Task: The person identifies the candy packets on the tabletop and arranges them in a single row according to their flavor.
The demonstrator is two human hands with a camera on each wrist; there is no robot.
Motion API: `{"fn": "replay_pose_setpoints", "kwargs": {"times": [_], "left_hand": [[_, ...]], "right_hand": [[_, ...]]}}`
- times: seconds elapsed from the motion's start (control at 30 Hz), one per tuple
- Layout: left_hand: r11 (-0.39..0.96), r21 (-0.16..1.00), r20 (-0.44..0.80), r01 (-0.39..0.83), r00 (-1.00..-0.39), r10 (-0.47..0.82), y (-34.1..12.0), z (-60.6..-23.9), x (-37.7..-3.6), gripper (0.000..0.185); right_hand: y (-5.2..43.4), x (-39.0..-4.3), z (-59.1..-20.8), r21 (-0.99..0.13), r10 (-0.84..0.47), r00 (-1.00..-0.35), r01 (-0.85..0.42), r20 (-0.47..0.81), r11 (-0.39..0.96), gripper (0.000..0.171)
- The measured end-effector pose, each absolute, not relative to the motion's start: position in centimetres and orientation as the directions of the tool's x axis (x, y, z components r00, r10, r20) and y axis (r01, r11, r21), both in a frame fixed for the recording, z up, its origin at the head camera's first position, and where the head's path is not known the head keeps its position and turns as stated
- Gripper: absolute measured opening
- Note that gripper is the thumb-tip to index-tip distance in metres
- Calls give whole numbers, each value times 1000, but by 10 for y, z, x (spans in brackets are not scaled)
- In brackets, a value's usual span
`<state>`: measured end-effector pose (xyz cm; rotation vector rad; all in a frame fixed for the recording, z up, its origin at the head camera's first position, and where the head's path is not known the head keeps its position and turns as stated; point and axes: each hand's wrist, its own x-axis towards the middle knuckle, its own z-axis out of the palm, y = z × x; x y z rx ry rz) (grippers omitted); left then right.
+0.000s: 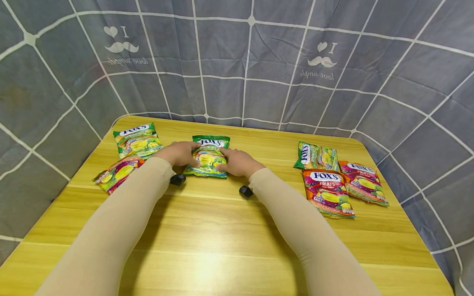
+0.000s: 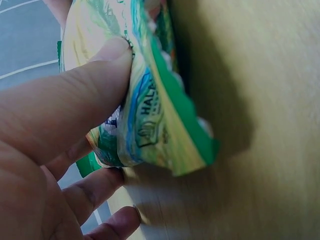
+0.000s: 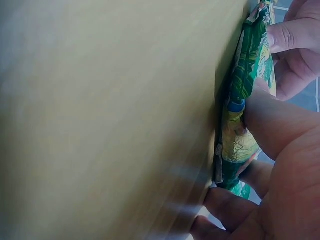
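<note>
A green FOX'S Spring Tea candy bag [image 1: 208,158] lies in the back middle of the wooden table, between my two hands. My left hand [image 1: 180,154] grips its left side, the thumb [image 2: 107,60] pressed into the wrapper and other fingers round the edge. On the opposite side, my right hand [image 1: 240,161] holds the bag with its thumb [image 3: 270,115] on the crinkled green wrapper [image 3: 250,65]. In both wrist views the lower fingers spread near the tabletop. The bag's underside is hidden.
At the left lie a green Spring Tea bag [image 1: 138,141] and a red Fruits bag [image 1: 120,172]. On the right are another green bag [image 1: 318,156] and two red Fruits bags, one in front [image 1: 328,195], one farther right [image 1: 364,183]. A grey checked cloth [image 1: 226,53] surrounds the table [image 1: 207,246].
</note>
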<state>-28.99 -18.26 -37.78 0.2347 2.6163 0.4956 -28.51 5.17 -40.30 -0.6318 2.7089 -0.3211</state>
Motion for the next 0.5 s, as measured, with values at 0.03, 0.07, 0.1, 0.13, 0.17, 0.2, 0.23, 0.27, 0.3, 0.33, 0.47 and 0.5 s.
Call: {"fn": "replay_pose_setpoints", "kwargs": {"times": [0.03,0.07,0.1,0.13,0.17,0.2,0.23,0.27,0.3,0.33,0.47,0.5], "left_hand": [[921,383,-411,78,-878,245,-183,-378,-290,89],[921,382,-411,77,-878,244,-183,-377,-289,89],[921,381,-410,78,-879,244,-183,-377,-289,88],[922,380,-411,77,-879,243,-184,-377,-289,88],[923,378,-412,78,-878,243,-184,-377,-288,88],[923,377,-413,78,-878,243,-184,-377,-288,88],[923,378,-413,77,-878,242,-184,-376,-288,88],[923,376,-415,78,-877,243,-184,-376,-288,88],[924,374,-416,78,-876,242,-184,-376,-288,89],[925,372,-417,81,-875,244,-184,-375,-288,89],[926,362,-432,102,-863,264,-185,-373,-290,89],[927,359,-435,114,-858,274,-186,-372,-291,88]], "right_hand": [[51,-285,-403,-293,-462,-843,-385,-274,875,85],[51,-285,-403,-295,-463,-843,-384,-274,875,85],[51,-285,-403,-297,-464,-843,-385,-273,874,85],[50,-286,-403,-301,-464,-842,-384,-273,873,85],[50,-286,-403,-302,-465,-842,-384,-274,873,85],[50,-286,-404,-304,-467,-841,-385,-275,872,85],[50,-287,-404,-307,-469,-840,-386,-274,870,85],[50,-287,-404,-310,-470,-839,-385,-274,869,85],[51,-288,-404,-312,-471,-838,-386,-275,868,86],[51,-289,-404,-314,-473,-837,-386,-276,867,86],[52,-292,-399,-308,-471,-834,-385,-286,870,88],[52,-292,-398,-300,-469,-834,-386,-291,872,88]]}}
